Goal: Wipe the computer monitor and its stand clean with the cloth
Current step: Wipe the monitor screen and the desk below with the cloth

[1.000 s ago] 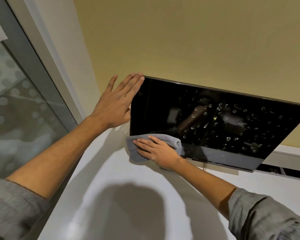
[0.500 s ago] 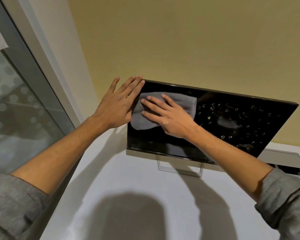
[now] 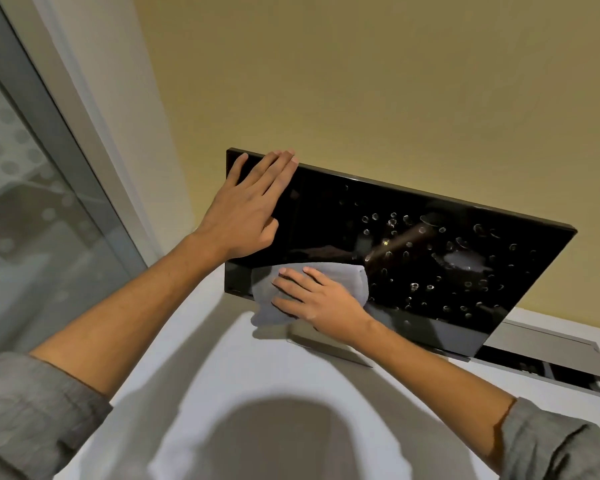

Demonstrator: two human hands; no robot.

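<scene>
Monitor (image 3: 413, 265): your L hand (image 3: 246, 216) lies flat at top corner; R hand (image 3: 317, 299) (fingers straight) presses cloth (image 3: 347, 277) w/ palm.

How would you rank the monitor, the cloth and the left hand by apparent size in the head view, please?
1. monitor, by far the largest.
2. cloth and left hand: they look alike in size. The right hand covers much of the cloth, so I would not rank these two.
</scene>
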